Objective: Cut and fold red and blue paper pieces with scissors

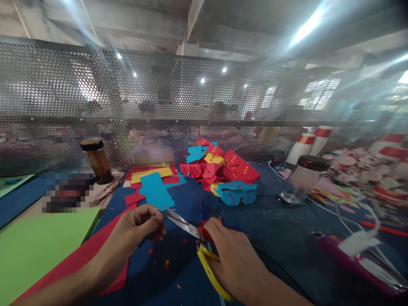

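Observation:
My right hand [234, 246] is wrapped round a pair of scissors [181, 222] with yellow handles, its blades parted slightly and pointing left. A crumpled-looking red piece [214, 226] shows at the fingers of that hand; whether it is held or lies behind cannot be told. My left hand [145, 223] is closed in a pinch beside the scissors' tips, and what sits between its fingertips is too small to name. Just beyond lies a blue paper rectangle [157, 190]. Folded paper pieces with dotted marks [219, 165], in red, blue and yellow, form a pile farther back.
A dark-lidded jar [98, 161] stands at left, a clear jar [301, 182] at right. Large green [41, 246] and red [108, 242] sheets lie at left. At right are white cables, a purple-cased phone [360, 259] and paper cups [301, 148]. A perforated metal screen [178, 93] bounds the back.

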`<state>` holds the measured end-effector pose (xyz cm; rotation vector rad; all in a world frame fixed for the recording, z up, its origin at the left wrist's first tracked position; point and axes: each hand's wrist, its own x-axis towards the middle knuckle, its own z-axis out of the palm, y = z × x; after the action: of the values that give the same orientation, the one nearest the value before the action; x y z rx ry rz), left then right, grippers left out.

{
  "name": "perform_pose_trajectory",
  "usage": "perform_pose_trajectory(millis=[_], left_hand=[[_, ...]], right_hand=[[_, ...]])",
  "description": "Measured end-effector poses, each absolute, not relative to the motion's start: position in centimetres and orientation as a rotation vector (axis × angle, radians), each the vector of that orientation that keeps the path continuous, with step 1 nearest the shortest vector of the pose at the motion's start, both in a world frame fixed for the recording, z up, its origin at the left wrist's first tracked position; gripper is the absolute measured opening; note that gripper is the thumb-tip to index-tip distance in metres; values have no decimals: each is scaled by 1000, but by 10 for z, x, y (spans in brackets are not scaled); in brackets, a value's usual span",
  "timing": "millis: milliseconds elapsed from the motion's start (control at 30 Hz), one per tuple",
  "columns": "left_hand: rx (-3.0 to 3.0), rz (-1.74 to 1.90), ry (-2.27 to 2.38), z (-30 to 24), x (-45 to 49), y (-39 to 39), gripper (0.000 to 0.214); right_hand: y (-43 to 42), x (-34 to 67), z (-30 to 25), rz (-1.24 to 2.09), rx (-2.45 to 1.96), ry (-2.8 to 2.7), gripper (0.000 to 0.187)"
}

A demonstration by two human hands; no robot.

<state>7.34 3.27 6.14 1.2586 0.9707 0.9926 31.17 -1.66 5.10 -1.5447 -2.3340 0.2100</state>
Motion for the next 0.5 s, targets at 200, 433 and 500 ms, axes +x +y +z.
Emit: perform_pose_trajectory(millis=[200, 433, 500], left_hand=[[1223, 1006, 963, 60, 72, 32, 26], [1273, 998, 948, 61, 73, 32, 19], [1270, 997, 949, 60, 73, 32, 19]], right_hand=[[-16, 311, 46, 218, -1574, -2354, 13], [-17, 310, 42, 168, -1582, -2338, 5], [-17, 310, 42, 154, -1576, -2335, 5]])
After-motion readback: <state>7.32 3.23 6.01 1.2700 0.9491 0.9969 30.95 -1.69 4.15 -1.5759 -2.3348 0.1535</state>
